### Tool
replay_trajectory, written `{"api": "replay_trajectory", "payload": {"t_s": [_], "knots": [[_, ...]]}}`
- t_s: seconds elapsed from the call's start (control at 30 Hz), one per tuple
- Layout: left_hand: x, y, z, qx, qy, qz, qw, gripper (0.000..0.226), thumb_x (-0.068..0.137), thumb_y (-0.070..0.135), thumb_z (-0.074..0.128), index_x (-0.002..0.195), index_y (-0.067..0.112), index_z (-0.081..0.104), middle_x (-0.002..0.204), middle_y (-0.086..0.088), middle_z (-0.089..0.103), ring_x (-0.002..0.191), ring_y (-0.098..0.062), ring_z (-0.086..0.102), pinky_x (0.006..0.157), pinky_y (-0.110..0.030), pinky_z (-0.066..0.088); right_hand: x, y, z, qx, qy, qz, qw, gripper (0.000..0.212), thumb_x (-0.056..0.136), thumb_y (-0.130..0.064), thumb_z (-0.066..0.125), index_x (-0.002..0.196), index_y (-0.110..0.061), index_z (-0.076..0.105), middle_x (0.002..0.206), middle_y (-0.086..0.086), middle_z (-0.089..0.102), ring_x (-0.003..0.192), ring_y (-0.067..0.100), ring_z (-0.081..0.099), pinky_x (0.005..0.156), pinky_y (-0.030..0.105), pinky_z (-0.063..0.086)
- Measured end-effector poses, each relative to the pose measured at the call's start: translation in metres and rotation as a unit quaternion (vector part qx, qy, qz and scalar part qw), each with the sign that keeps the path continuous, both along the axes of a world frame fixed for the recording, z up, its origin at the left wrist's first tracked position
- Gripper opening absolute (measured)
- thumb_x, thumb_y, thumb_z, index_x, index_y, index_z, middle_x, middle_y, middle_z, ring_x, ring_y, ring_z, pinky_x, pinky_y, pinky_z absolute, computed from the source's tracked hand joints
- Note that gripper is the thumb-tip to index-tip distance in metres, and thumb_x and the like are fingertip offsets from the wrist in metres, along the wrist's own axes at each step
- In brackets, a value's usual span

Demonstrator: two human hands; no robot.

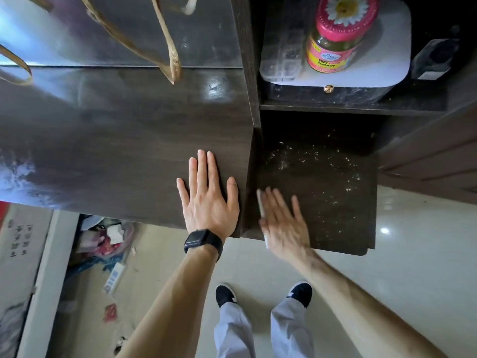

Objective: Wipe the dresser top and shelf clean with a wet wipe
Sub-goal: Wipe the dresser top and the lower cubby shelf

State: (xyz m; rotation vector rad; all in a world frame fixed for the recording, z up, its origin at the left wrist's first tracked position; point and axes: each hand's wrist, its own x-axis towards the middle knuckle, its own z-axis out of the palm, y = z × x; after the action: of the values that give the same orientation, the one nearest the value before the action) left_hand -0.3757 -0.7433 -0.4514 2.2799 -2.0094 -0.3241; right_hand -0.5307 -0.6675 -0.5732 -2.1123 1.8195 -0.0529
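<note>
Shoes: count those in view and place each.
2, side by side on the floor: left shoe, right shoe. Trouser legs cover part of each.

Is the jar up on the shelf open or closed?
Closed. The jar has its pink lid, with a daisy on it, covering the top, and it stands on a white box.

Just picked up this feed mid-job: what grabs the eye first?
Pale specks lie scattered across the dark lower shelf, right of the dresser top. The left hand lies flat on that top's front corner, while the blurred right hand presses a white wipe onto the shelf. Above, a pink-lidded jar stands on a white box.
</note>
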Motion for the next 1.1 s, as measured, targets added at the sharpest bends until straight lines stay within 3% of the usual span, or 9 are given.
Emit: {"api": "replay_trajectory", "payload": {"t_s": [0.1,0.3,0.53,0.7,0.83,0.97,1.1], "knots": [[0.001,0.001,0.0,-0.001,0.004,-0.001,1.0,0.064,0.101,0.048,0.026,0.158,0.023,0.01,0.165,0.006,0.003,0.152,-0.013,-0.005,0.123,-0.049,0.002,0.015,0.064,-0.003,0.004,0.004,0.014,1.0,0.067,0.102,-0.035,0.041,0.159,-0.022,0.009,0.166,-0.001,0.012,0.153,0.016,0.011,0.122,0.051,0.014],[0.0,0.002,-0.002,-0.01,0.005,0.0,1.0,0.064,0.101,0.047,0.027,0.158,0.021,0.012,0.166,0.004,0.006,0.152,-0.014,-0.002,0.123,-0.05,0.004,0.036,0.028,-0.003,-0.003,0.036,-0.079,0.996,0.059,0.102,-0.038,0.039,0.157,-0.021,0.024,0.165,0.01,0.016,0.153,0.024,0.009,0.121,0.056,0.012],[0.0,0.001,0.0,-0.004,0.006,0.001,1.0,0.064,0.101,0.047,0.027,0.158,0.022,0.011,0.165,0.005,0.004,0.152,-0.013,-0.003,0.123,-0.049,0.002,-0.006,-0.015,-0.01,0.012,0.081,-0.148,0.986,0.061,0.103,-0.049,0.028,0.158,-0.028,0.012,0.167,0.011,-0.001,0.154,0.025,-0.001,0.121,0.058,0.003],[0.0,0.001,0.0,-0.002,0.001,0.0,1.0,0.064,0.101,0.048,0.025,0.158,0.022,0.009,0.166,0.005,0.004,0.152,-0.014,-0.004,0.123,-0.049,0.001,-0.052,0.015,-0.002,-0.003,0.098,-0.228,0.969,0.07,0.104,-0.053,0.03,0.157,-0.009,0.02,0.164,0.018,0.014,0.153,0.031,0.011,0.12,0.059,0.012],[-0.001,0.001,0.0,0.001,0.003,0.0,1.0,0.064,0.101,0.048,0.024,0.158,0.022,0.009,0.166,0.005,0.003,0.152,-0.014,-0.004,0.123,-0.049,0.001,-0.003,0.026,0.0,0.012,0.039,-0.208,0.977,0.067,0.104,-0.043,0.032,0.156,-0.004,0.017,0.165,0.012,0.012,0.153,0.023,0.009,0.121,0.054,0.017],[0.0,0.001,-0.001,-0.004,0.003,-0.003,1.0,0.064,0.101,0.047,0.026,0.158,0.021,0.011,0.166,0.004,0.005,0.152,-0.014,-0.003,0.123,-0.049,0.002,0.046,0.013,-0.007,0.015,-0.016,-0.129,0.991,0.067,0.102,-0.037,0.03,0.158,-0.01,0.004,0.167,0.004,-0.001,0.153,0.016,-0.004,0.124,0.048,0.004],[0.0,0.002,0.001,0.002,0.001,-0.002,1.0,0.064,0.101,0.048,0.023,0.158,0.021,0.01,0.166,0.004,0.004,0.152,-0.014,-0.004,0.123,-0.049,0.001,0.009,0.007,-0.007,0.001,0.001,-0.023,1.0,0.066,0.102,-0.038,0.036,0.158,-0.014,0.011,0.167,-0.002,0.004,0.153,0.013,0.001,0.124,0.049,0.005]]}}
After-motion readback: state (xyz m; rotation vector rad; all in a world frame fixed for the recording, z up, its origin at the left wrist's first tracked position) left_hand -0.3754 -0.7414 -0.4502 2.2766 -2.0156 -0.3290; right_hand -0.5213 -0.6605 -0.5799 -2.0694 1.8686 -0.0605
